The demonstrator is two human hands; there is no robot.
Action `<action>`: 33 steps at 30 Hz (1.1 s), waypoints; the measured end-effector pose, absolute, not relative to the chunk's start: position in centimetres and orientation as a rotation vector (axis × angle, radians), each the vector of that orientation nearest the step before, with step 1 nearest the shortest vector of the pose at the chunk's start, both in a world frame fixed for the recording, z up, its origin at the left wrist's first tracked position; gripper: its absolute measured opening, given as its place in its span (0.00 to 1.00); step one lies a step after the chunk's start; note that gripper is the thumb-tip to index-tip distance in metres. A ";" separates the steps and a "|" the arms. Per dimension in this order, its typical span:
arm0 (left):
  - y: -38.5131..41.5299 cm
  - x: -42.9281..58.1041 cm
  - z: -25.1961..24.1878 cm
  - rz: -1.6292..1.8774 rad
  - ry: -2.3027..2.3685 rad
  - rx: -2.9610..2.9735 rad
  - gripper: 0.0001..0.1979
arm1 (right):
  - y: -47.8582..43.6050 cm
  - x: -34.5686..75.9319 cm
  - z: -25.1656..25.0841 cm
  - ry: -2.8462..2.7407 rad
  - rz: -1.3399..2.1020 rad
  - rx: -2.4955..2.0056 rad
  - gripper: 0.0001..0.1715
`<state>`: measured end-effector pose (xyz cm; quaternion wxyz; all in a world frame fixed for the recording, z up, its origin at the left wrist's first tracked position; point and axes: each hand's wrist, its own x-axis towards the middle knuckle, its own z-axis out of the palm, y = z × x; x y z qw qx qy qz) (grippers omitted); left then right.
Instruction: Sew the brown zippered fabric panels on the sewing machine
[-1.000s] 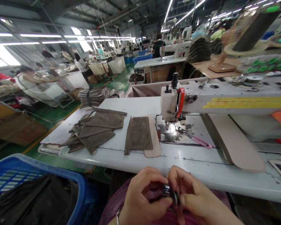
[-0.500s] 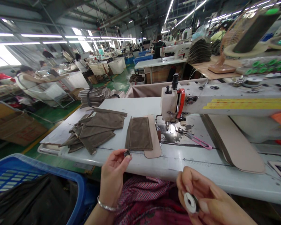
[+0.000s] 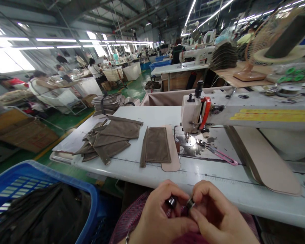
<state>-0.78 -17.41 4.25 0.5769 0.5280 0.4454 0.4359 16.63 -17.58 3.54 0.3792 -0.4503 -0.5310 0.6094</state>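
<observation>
Close together in front of my lap, my left hand (image 3: 165,213) and my right hand (image 3: 216,213) are both closed on small parts. Within the left fingers is a shiny metal bobbin case (image 3: 171,202). A bobbin (image 3: 190,203) wound with dark thread is pinched between my right thumb and fingers, edge toward me. The two parts are a small gap apart. Beyond the hands, a brown fabric panel (image 3: 157,145) lies partly over a beige rounded piece (image 3: 176,164) on the sewing table (image 3: 142,176).
A sewing machine (image 3: 194,113) stands right of centre, with pink-handled snips (image 3: 225,158) by its needle plate. Brown fabric pieces (image 3: 114,139) are heaped on the left. A blue basket (image 3: 91,193) of dark cloth sits at lower left. Long beige panels (image 3: 271,166) lie under the machine arm.
My left hand has moved right and down, bringing the bobbin case beside my right hand. The bobbin has turned from showing its pale face to showing its edge. The view has shifted slightly left.
</observation>
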 end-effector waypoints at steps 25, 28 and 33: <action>-17.2 -2.2 5.2 0.952 1.247 1.602 0.02 | -16.0 19.8 5.4 -1.943 1.233 -1.223 0.07; -17.1 -2.6 5.1 0.955 1.245 1.554 0.02 | -15.8 21.3 5.6 -1.959 1.202 -1.227 0.09; -17.0 -2.7 4.6 0.928 1.298 1.651 0.07 | -16.3 24.5 4.2 -1.449 1.355 -1.138 0.10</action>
